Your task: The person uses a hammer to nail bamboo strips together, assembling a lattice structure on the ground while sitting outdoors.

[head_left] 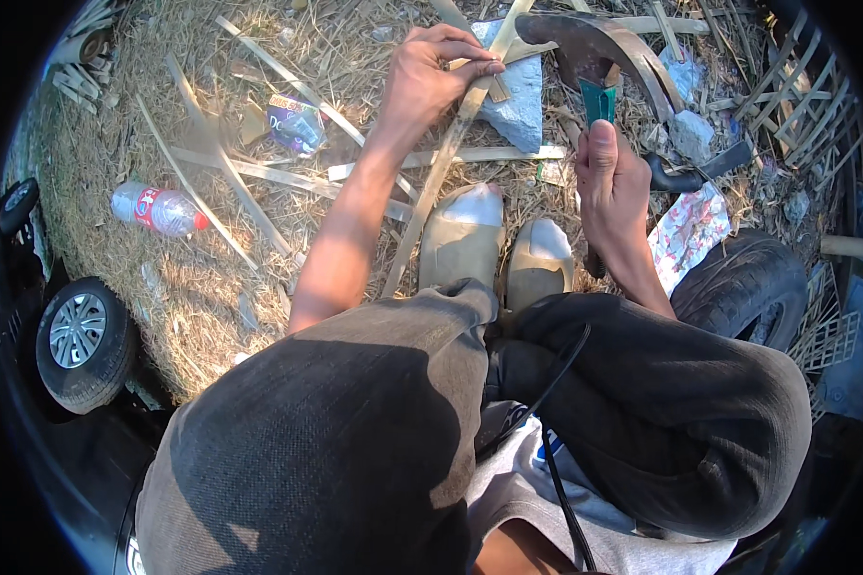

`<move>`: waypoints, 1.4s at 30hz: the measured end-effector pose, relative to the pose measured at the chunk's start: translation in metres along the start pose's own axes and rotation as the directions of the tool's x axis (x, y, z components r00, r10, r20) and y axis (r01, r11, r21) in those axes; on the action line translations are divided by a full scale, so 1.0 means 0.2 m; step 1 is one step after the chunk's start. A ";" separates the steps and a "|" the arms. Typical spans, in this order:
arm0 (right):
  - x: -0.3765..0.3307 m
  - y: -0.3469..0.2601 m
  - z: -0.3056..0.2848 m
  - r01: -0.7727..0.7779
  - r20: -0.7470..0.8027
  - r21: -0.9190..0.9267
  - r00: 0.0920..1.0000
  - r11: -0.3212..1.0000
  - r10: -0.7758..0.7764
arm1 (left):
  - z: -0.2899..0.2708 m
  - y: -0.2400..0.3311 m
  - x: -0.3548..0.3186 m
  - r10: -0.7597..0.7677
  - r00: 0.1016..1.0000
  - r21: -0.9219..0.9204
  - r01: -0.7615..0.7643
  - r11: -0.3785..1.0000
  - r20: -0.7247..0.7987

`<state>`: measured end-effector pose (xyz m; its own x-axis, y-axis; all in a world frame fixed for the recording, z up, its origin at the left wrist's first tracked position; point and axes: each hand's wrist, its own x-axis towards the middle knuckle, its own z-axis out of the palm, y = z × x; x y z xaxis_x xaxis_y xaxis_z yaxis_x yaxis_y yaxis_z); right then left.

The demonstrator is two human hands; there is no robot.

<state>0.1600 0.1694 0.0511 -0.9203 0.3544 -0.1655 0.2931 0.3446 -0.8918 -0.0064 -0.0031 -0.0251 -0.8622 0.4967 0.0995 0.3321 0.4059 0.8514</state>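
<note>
My left hand (pixel 435 77) is closed in a pinch, its fingertips right at a long pale bamboo strip (pixel 441 163). What lies between thumb and finger is too small to make out. Under this spot the strip crosses another short piece, above a grey-blue stone block (pixel 520 107). In my right hand (pixel 612 187) is a claw hammer (pixel 609 56) with a dark, rusty head and a green handle, gripped around the handle with the thumb along it. The hammer head is raised just right of the stone, apart from the strip.
Several more bamboo strips (pixel 244 171) lie on dry straw. A plastic bottle (pixel 158 209) and a purple wrapper (pixel 297 125) are at left. A car wheel (pixel 84 343) stands far left. A tyre (pixel 743 287), a black-handled tool (pixel 686 176) and woven lattice (pixel 801 101) are at right.
</note>
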 end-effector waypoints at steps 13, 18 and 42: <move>-0.03 0.00 0.03 0.025 0.063 -0.138 0.998 0.990 -0.017 | 0.00 0.03 0.00 0.048 0.999 0.030 -0.049 0.998 0.022; -0.01 -0.01 0.06 0.019 0.077 -0.218 0.997 0.976 -0.003 | -0.03 0.00 -0.03 0.072 0.997 0.052 -0.071 0.996 -0.013; 0.00 0.05 0.08 0.118 0.053 -0.299 0.993 0.947 -0.106 | -0.02 0.01 -0.01 0.103 0.995 0.065 -0.104 0.992 0.018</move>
<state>0.1581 0.1596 0.0363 -0.9588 0.2687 -0.0920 0.2468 0.6280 -0.7381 -0.0046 -0.0066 -0.0214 -0.8165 0.5495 0.1772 0.4438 0.4011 0.8014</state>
